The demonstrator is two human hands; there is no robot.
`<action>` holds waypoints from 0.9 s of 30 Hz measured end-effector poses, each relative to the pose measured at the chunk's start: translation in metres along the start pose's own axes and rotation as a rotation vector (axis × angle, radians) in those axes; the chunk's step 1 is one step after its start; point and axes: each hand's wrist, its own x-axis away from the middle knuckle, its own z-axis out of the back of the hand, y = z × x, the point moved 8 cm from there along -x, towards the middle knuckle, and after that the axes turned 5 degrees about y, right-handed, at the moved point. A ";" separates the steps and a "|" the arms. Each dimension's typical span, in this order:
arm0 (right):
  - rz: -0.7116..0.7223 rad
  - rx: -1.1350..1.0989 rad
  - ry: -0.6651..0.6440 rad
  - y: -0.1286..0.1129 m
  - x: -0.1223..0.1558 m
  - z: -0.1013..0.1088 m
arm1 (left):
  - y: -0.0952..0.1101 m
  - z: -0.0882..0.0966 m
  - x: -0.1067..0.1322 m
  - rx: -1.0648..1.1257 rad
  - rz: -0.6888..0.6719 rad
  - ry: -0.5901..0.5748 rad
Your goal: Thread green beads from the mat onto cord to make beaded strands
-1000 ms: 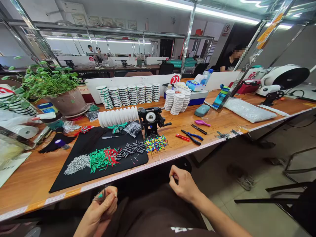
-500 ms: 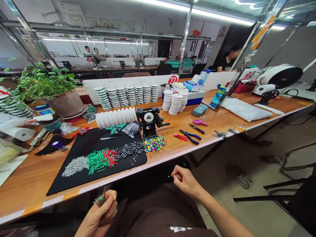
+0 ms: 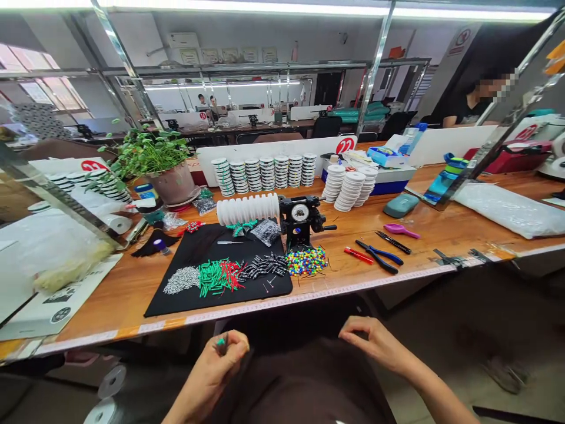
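My left hand (image 3: 223,365) is closed in front of the table edge. Its thumb and fingers pinch a small dark bundle with a green part (image 3: 221,341), whose exact kind I cannot make out. To the right, my right hand (image 3: 375,341) hangs over my lap, thumb and index pressed together at the tips. Whatever it holds, if anything, is too small to see. Nearest the hands, a black mat (image 3: 176,300) carries piles of silver pieces (image 3: 180,281), green pieces (image 3: 212,278), red pieces (image 3: 230,275) and black pieces (image 3: 263,267).
A hand-cranked winder (image 3: 300,221) with white spools (image 3: 248,208) stands behind a pile of coloured beads (image 3: 306,261). Blue-handled pliers (image 3: 379,254) and a red tube (image 3: 358,255) lie right of it. A potted plant (image 3: 170,182) is at back left.
The view has swung left, so the table sits further right in it. The tiny green thing near my right fingertips no longer shows. Both hands stay closed.
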 end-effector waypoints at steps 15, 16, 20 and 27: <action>-0.133 -0.393 -0.048 -0.078 -0.009 -0.102 | 0.036 -0.050 0.017 -0.586 -0.222 -0.108; -0.143 -0.388 -0.015 -0.072 -0.009 -0.101 | 0.042 -0.039 0.015 -0.586 -0.244 -0.062; -0.172 -0.374 0.111 -0.059 -0.011 -0.087 | 0.081 0.026 0.004 -0.752 -0.433 0.365; -0.231 -0.562 -0.039 -0.061 -0.012 -0.101 | 0.097 0.056 -0.025 -1.134 -0.469 0.461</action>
